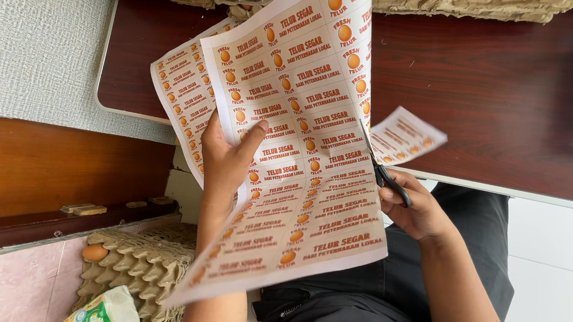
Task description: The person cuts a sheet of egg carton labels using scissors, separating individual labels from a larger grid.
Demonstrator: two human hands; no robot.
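Your left hand point(227, 155) grips the label sheets point(294, 148); your right hand point(415, 209) closes on black scissors point(382, 170). One strip point(404, 137) hangs nearly cut off; most rows remain uncut.

dark reddish-brown tabletop point(509, 97) under even daylight, textured pale grey wall point(34, 32), brown wooden ledge point(40, 169), pink floor tiles point(11, 282), white tiles point(550, 270), cardboard egg trays point(142, 265) stacked on the floor and along the tabletop's far edge

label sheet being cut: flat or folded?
Spread, not folded. The left hand holds the label sheet open and slightly curved; the scissors in the right hand cut its right edge, freeing a strip.
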